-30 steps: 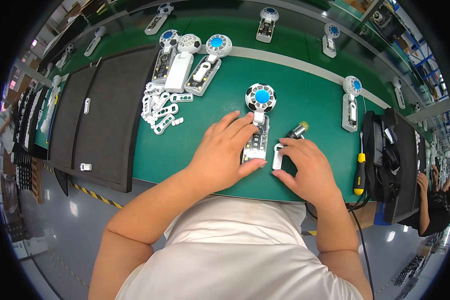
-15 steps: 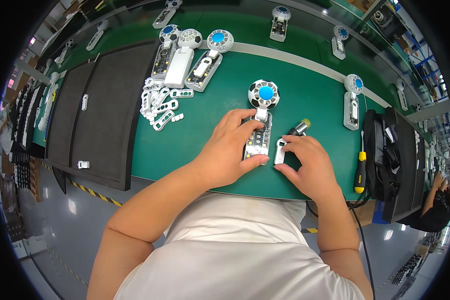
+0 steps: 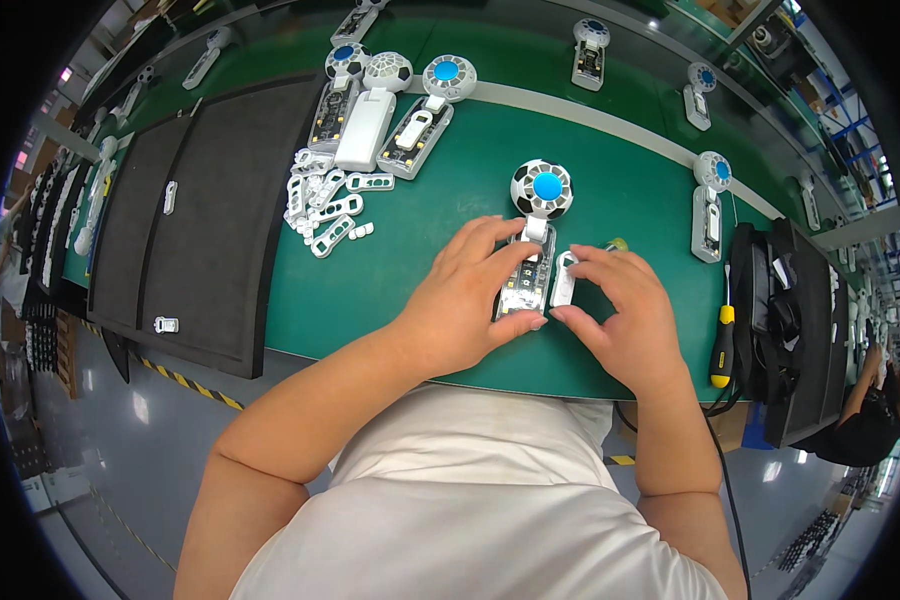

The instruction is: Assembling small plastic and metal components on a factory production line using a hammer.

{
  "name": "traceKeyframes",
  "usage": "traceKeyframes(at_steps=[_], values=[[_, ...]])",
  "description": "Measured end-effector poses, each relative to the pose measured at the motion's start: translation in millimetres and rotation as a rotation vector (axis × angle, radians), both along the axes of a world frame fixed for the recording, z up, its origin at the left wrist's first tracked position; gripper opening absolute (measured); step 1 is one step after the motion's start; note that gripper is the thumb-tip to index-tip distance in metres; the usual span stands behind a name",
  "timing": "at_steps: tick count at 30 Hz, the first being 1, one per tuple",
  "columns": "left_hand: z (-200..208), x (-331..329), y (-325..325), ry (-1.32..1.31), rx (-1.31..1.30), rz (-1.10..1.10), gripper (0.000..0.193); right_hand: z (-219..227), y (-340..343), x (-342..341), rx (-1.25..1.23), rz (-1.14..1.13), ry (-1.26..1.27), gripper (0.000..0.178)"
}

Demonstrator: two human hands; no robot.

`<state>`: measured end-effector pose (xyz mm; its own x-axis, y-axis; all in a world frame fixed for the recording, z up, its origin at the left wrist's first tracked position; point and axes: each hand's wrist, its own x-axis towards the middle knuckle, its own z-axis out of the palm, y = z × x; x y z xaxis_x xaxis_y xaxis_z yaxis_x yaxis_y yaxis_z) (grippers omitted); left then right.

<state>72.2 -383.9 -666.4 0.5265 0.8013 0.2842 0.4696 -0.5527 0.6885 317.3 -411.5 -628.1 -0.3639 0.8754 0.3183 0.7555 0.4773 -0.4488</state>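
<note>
On the green mat lies a device with a soccer-ball head (image 3: 542, 190) and a clear body (image 3: 522, 298) with circuitry showing inside. My left hand (image 3: 455, 295) is closed around that body, fingers across its upper part and thumb at its lower end. Just right of it, my right hand (image 3: 625, 310) pinches a small white oblong plastic cover (image 3: 564, 280) between fingers and thumb. The cover is upright beside the body, with a narrow gap between them. Behind the right hand, a cylindrical tool with a yellow-green end (image 3: 618, 244) is mostly hidden.
At back left, several similar devices (image 3: 425, 128) stand near a pile of white plastic covers (image 3: 332, 205). A black tray (image 3: 220, 220) lies left. Another device (image 3: 708, 215), a yellow-black screwdriver (image 3: 722, 350) and a black bag (image 3: 765, 300) are right. More devices line the green belt (image 3: 510, 50) beyond.
My right hand has moved the white cover slightly away from me, alongside the device body, and now covers most of the cylindrical tool. The device has shifted slightly right with my left hand.
</note>
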Motion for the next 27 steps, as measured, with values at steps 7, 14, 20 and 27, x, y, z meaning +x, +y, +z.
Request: traceKeyframes(at_steps=[7,14,20,27], values=[[-3,0,-2,0.042,-0.012,0.069,0.099,8,16,-22,-0.027,0.082,-0.023,0.041],[-6,0,-2,0.009,0.013,0.050,0.098,12,14,-32,0.029,0.105,-0.149,0.032],[-5,-2,-8,-0.010,0.110,0.074,0.087,15,13,-36,0.024,0.099,-0.240,0.035],[-5,0,-47,0.159,0.330,0.024,0.061,15,1,-18,0.065,0.012,-0.237,0.042]])
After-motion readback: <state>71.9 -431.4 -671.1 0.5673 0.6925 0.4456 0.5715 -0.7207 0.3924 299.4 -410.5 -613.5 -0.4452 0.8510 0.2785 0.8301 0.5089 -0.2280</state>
